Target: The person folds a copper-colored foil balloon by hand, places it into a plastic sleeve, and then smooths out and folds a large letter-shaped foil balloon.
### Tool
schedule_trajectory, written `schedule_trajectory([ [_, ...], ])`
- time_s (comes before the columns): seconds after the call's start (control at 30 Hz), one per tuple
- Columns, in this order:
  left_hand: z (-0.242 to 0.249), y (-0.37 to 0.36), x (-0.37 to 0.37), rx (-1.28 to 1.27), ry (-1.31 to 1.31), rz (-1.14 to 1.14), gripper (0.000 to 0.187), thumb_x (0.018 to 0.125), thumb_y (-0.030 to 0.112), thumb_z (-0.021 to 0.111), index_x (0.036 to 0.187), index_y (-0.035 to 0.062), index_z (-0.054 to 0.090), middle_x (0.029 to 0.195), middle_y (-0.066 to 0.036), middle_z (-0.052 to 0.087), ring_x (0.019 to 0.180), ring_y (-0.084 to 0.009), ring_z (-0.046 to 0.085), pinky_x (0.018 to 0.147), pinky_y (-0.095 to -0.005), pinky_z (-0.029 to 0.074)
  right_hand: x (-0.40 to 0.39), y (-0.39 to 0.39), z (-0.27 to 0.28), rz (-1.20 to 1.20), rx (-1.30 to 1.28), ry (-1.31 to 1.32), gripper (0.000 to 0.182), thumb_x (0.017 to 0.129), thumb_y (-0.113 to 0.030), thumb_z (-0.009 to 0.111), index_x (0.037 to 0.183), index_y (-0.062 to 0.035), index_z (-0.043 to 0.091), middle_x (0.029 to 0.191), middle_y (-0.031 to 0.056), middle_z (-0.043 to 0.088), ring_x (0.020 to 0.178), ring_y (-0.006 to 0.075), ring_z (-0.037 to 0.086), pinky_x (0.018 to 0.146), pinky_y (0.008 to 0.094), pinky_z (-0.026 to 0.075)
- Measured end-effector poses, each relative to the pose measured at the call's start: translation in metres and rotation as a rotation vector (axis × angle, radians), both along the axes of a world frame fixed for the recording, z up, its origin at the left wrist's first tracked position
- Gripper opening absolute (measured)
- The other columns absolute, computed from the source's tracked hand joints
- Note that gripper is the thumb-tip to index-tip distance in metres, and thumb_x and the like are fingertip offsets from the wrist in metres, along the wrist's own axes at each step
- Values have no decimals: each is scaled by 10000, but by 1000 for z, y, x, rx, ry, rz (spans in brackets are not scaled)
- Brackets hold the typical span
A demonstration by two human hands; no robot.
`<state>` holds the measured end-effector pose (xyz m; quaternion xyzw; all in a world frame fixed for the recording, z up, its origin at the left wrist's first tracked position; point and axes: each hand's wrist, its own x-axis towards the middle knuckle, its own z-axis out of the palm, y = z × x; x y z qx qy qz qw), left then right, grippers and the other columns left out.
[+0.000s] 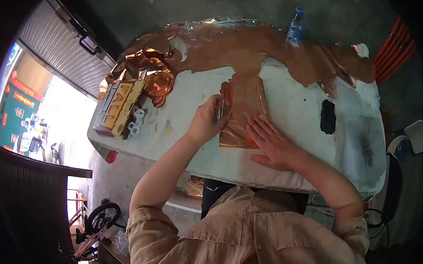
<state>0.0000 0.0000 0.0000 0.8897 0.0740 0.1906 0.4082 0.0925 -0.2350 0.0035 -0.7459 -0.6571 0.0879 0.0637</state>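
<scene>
Packet (244, 100), coppery and shiny, lies flat on the tabletop (295, 112), right of my left hand (207, 119) and forward-left of my right hand (277, 147). Long axis runs away from my body, far end angled slightly right, by the brown sheet (236, 50). Neither hand's nearer; both touch it. Right is open, palm down, fingertips on the near right part, gripping nothing. Left is half-curled at the left edge; can't tell if it's pinching anything.
</scene>
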Motion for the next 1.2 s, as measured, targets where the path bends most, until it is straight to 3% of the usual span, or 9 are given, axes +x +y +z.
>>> schedule_trajectory([
  [0.1,4,-1,1,15,110,-20,458,782,40,672,1177,21,443,1024,-166,638,984,-312,620,831,-347,487,4,-1,1,-7,-8,16,802,937,-469,427,1471,26,89,1552,182,76,1448,291,29,1172,402,15],
  [0.27,1,-3,1,62,93,-12,452,787,41,669,1178,9,445,1015,-172,637,966,-305,628,832,-346,487,22,-2,6,-97,221,527,658,932,-322,508,1425,45,273,1491,212,272,1409,314,219,1155,423,168],
  [0.4,-4,-2,3,82,-2,-10,440,754,46,675,1135,25,455,936,-170,642,891,-368,616,771,-414,487,22,12,5,-107,265,298,598,919,-269,539,1388,51,350,1457,214,336,1380,328,282,1138,427,220],
  [0.57,-3,-2,3,78,5,-9,444,755,40,673,1141,19,455,926,-171,641,891,-366,618,783,-417,486,15,21,-20,-209,199,16,666,941,-362,464,1416,62,269,1494,233,241,1419,322,182,1163,417,130],
  [0.8,-7,1,3,109,30,9,472,784,64,687,1184,12,443,1023,-180,635,980,-334,616,835,-370,483,15,21,-15,-188,217,-74,701,937,-404,457,1416,68,259,1497,244,224,1421,328,171,1163,413,124],
  [0.87,-8,1,4,114,31,-1,480,777,65,692,1184,15,444,1024,-181,634,974,-340,617,826,-374,487,26,25,2,-183,35,120,705,926,-411,485,1400,72,288,1487,250,243,1406,343,210,1153,422,164],
  [1.0,-6,-1,2,122,38,17,483,772,69,695,1182,17,446,1021,-184,632,961,-349,617,817,-379,490,40,42,20,-296,142,419,673,911,-437,488,1347,65,381,1459,247,299,1392,359,231,1150,431,181],
  [1.07,-8,0,3,123,9,7,482,771,72,694,1182,18,447,1019,-184,630,950,-353,618,808,-384,491,44,53,-10,-267,274,84,695,918,-399,510,1389,70,308,1486,241,253,1400,351,220,1149,428,178],
  [1.2,-5,0,1,122,42,21,478,772,75,693,1180,19,450,1014,-177,632,957,-349,618,810,-383,490,40,60,-34,-297,254,10,694,920,-407,498,1397,58,303,1488,234,252,1406,348,204,1155,425,158],
])
